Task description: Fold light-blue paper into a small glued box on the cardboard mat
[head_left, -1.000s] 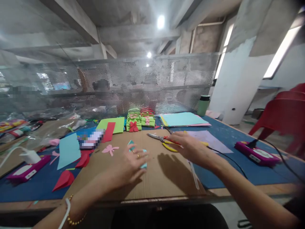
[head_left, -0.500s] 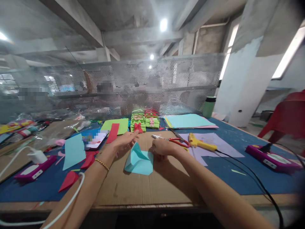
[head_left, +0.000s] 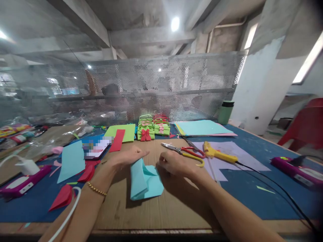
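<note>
A folded light blue paper piece (head_left: 145, 179) stands on the brown cardboard sheet (head_left: 156, 208) in front of me. My left hand (head_left: 126, 158) pinches its upper left edge with closed fingers. My right hand (head_left: 171, 164) grips its right side, fingers curled. Just right of my right hand lie scissors (head_left: 186, 152) with red and yellow handles, and beyond them a yellow glue gun (head_left: 219, 154) with a black cord.
Small green paper boxes with bows (head_left: 151, 127) sit at the back by a perforated metal screen. Green and red paper (head_left: 121, 134), a blue sheet (head_left: 72, 159), red scraps (head_left: 63, 196), a phone (head_left: 97, 148), purple devices (head_left: 297, 168), a green cup (head_left: 225, 112). People sit behind the screen.
My right hand left the scissors and came to the blue paper. Both hands now hold it together, and the paper has been folded narrower and stands more upright.
</note>
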### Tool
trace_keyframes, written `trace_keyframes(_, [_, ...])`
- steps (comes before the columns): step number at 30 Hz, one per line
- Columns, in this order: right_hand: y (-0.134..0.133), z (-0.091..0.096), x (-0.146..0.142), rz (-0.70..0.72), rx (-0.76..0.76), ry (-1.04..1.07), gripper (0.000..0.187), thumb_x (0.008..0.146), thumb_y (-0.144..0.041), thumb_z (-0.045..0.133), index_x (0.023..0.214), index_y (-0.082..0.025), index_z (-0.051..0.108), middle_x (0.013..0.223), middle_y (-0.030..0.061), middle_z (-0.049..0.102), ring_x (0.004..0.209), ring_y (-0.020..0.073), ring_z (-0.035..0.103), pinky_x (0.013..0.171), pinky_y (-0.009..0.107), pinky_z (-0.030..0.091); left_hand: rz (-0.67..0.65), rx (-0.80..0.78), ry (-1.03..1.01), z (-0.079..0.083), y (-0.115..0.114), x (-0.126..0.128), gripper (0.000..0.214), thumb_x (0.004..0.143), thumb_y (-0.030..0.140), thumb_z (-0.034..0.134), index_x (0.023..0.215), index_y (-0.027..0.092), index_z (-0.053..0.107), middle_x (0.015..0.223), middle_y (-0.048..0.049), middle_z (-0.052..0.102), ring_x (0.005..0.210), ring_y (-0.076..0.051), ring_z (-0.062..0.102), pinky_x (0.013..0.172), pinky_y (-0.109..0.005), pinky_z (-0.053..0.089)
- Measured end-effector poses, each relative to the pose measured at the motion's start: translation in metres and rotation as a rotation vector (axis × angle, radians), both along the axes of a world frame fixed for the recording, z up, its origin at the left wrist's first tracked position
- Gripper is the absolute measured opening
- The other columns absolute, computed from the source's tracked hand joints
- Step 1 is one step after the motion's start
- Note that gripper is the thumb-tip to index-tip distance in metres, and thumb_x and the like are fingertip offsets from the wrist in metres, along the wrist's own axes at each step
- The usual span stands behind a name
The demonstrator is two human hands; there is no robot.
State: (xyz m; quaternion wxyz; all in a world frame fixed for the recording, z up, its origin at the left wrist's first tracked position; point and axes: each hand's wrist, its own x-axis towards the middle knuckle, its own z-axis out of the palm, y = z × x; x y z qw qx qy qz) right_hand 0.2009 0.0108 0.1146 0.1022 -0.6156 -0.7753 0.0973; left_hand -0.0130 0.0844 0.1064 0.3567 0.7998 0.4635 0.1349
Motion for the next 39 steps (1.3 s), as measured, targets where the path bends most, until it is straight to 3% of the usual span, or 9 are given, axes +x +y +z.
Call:
trace_keyframes(5, [-0.002,-0.004,-0.002,0.031,0.005,-0.009,0.023,0.090,-0.031,0.054,0.096,-0.017,0.071,0.097,0.0108,0.074,0.090,0.0229,0.067,0.069,0.027,0.043,-0.077,-0.096,0.175,0.018,-0.014,-0.009,0.062,0.076,0.080,0.050,0.072,0.019,0.063,0.054,0.0028,0.042,0.046,-0.012,0.034,0.043,-0.025,0.024])
trace_keyframes(12, [-0.001,-0.007,0.001,0.078,-0.008,0.017,0.022,0.089,-0.034,0.055,0.097,-0.019,0.070,0.096,0.0083,0.074,0.086,0.0203,0.066,0.066,0.025,0.040,-0.246,-0.161,0.110,0.027,-0.020,-0.010,0.037,0.080,0.055,0.061,0.089,0.019,0.066,0.079,-0.0015,0.062,0.059,-0.013,0.053,0.044,-0.021,0.029])
trace_keyframes(17, [-0.007,0.000,0.006,0.156,-0.111,0.068,0.029,0.085,-0.041,0.061,0.101,-0.019,0.070,0.096,0.0071,0.073,0.081,0.0184,0.065,0.062,0.024,0.040,-0.239,-0.212,0.045,0.023,-0.021,-0.006,0.047,0.074,0.049,0.071,0.109,0.018,0.068,0.090,-0.0050,0.066,0.069,-0.016,0.057,0.056,-0.024,0.042])
trace_keyframes(22, [-0.007,0.001,0.011,0.208,-0.173,0.133,0.032,0.078,-0.041,0.067,0.102,-0.019,0.071,0.097,0.0053,0.073,0.080,0.0179,0.065,0.062,0.023,0.042,-0.265,-0.384,-0.123,0.008,-0.017,-0.001,0.058,0.069,0.040,0.076,0.120,0.017,0.061,0.084,-0.0013,0.061,0.057,-0.011,0.051,0.051,-0.024,0.040])
trace_keyframes(25, [-0.003,0.005,0.015,0.202,-0.188,0.176,0.030,0.081,-0.038,0.065,0.103,-0.018,0.071,0.093,0.0058,0.073,0.078,0.0172,0.063,0.063,0.024,0.042,-0.263,-0.308,-0.201,0.006,-0.015,0.000,0.055,0.067,0.029,0.075,0.119,0.016,0.062,0.075,0.0024,0.052,0.062,-0.012,0.050,0.054,-0.023,0.039])
trace_keyframes(27, [0.001,0.008,0.018,0.181,-0.106,0.218,0.027,0.087,-0.036,0.059,0.101,-0.016,0.071,0.090,0.0063,0.071,0.076,0.0165,0.061,0.062,0.024,0.041,-0.231,-0.192,-0.229,0.009,-0.016,0.001,0.050,0.071,0.026,0.070,0.119,0.016,0.062,0.077,0.0017,0.051,0.069,-0.013,0.051,0.059,-0.024,0.039])
trace_keyframes(31, [0.011,0.010,0.027,0.202,0.018,0.421,0.029,0.092,-0.037,0.049,0.080,-0.015,0.063,0.072,0.0009,0.058,0.065,0.0123,0.050,0.059,0.024,0.035,-0.182,-0.006,-0.326,0.014,-0.018,0.004,0.044,0.076,0.027,0.066,0.119,0.016,0.062,0.082,-0.0007,0.054,0.075,-0.014,0.050,0.064,-0.025,0.040])
trace_keyframes(36, [0.021,-0.004,0.026,0.178,-0.036,0.720,0.033,0.082,-0.046,0.061,0.069,-0.018,0.051,0.065,-0.0042,0.045,0.060,0.0099,0.040,0.055,0.023,0.030,-0.144,0.061,-0.459,0.003,-0.012,0.012,0.046,0.079,0.033,0.067,0.121,0.015,0.061,0.087,-0.0038,0.060,0.078,-0.015,0.053,0.066,-0.026,0.040])
trace_keyframes(39, [0.026,-0.015,0.022,0.164,-0.026,0.782,0.038,0.075,-0.047,0.067,0.060,-0.018,0.046,0.060,-0.0056,0.039,0.056,0.0088,0.034,0.052,0.023,0.026,-0.133,-0.004,-0.500,-0.004,-0.011,0.015,0.041,0.080,0.044,0.068,0.107,0.013,0.068,0.084,-0.0055,0.063,0.074,-0.015,0.054,0.065,-0.027,0.039])
